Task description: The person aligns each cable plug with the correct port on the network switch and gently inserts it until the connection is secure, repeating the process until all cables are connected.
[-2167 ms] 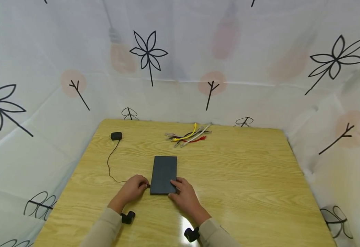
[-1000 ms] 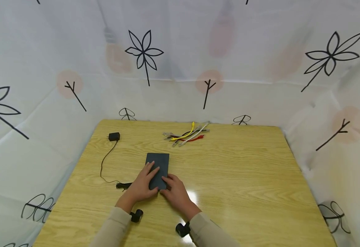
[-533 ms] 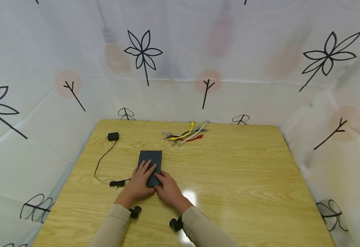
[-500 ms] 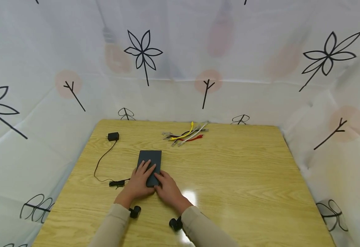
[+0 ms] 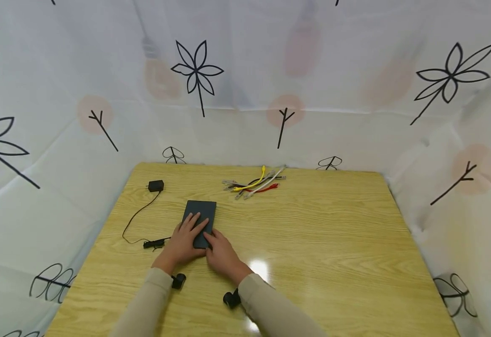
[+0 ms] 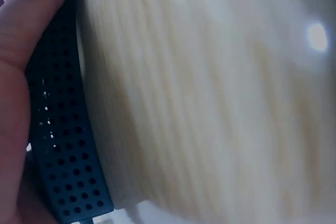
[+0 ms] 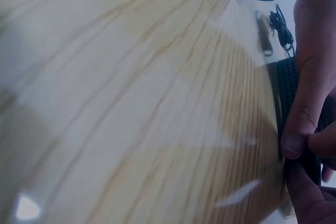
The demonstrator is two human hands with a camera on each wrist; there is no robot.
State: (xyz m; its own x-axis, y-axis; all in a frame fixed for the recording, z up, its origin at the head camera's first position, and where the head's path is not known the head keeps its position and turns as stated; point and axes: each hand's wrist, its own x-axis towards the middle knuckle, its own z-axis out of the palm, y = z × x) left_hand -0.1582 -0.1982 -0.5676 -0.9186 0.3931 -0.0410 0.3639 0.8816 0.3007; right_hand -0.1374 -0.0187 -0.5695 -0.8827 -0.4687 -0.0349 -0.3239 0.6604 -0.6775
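A flat dark blue-grey box point(image 5: 202, 208), which looks like a network switch, lies on the wooden table point(image 5: 313, 243). Its perforated side point(image 6: 65, 145) faces the person. My left hand point(image 5: 181, 243) rests over its top with fingers spread and straight, the thumb low along the near side. At the near right corner my right hand point(image 5: 223, 256) holds the box, one finger on top and the thumb near the left thumb. A thin black cord runs from a power adapter point(image 5: 155, 186) to a tied cord bundle point(image 5: 154, 244) left of the box; its end there is hidden by the left hand.
Several short network cables point(image 5: 257, 183), yellow, red, white, grey and black, lie in a heap near the table's back edge. White patterned cloth point(image 5: 245, 131) hangs around the back and sides. Each wrist wears a small black camera point(image 5: 179, 281).
The left hand has left the plug at the box's left side and lies over the top. Both hands have slid the box left and slightly away; the cord bundle has come into view.
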